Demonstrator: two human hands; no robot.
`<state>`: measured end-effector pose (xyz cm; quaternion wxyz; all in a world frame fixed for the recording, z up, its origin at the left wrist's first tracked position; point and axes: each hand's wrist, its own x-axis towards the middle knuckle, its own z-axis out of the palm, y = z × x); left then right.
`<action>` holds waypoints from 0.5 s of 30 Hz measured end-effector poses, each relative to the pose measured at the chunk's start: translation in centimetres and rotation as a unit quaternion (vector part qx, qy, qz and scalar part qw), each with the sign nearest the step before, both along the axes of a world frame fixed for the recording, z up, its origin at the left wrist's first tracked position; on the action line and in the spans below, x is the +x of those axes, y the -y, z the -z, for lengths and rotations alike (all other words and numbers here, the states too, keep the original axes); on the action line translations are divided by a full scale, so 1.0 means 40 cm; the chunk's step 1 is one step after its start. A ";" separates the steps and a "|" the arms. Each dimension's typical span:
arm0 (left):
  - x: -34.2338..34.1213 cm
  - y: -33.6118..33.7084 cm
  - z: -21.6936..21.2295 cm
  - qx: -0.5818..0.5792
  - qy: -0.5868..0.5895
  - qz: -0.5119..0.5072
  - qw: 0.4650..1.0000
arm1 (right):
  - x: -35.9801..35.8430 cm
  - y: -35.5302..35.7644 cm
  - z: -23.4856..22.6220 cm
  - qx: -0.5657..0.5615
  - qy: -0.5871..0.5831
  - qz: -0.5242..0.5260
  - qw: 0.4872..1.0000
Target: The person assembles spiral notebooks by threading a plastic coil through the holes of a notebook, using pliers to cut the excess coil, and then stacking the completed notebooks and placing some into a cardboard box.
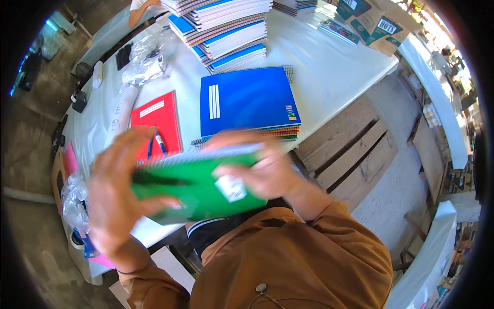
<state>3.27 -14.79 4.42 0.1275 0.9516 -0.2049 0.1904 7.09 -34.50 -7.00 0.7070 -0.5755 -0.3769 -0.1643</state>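
Observation:
A green spiral notebook (pixel 203 180), blurred by motion, is tilted in front of my body between both hands. My left hand (pixel 114 190) is at its left end, thumb over the green cover and fingers curled around the edge. Gripping the right end is my right hand (pixel 267 172), its thumb beside a white sticker (pixel 231 188) on the cover. Just beyond lies a pile of spiral notebooks with a blue one (pixel 252 100) on top. A red notebook (pixel 163 116) rests to its left, with blue pens (pixel 157 146) visible near my left fingers.
Tall stacks of notebooks (pixel 226 38) stand at the back of the white-covered table (pixel 329 77). Clear plastic bags (pixel 146 59) and a rolled wrap (pixel 122 110) lie on the left. A cardboard box (pixel 378 26) sits at the far right corner; a wooden pallet (pixel 355 147) is on the floor.

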 end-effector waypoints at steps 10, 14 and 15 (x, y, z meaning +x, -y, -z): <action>0.244 0.039 0.394 -0.094 0.226 0.068 0.967 | 0.165 0.303 0.122 -0.190 -0.013 0.226 0.955; 0.210 0.075 0.553 -0.221 0.106 0.031 0.969 | 0.123 0.324 0.336 -0.184 -0.027 0.226 0.956; 0.195 0.078 0.554 -0.292 0.098 0.002 0.951 | 0.114 0.316 0.345 -0.185 -0.035 0.225 0.956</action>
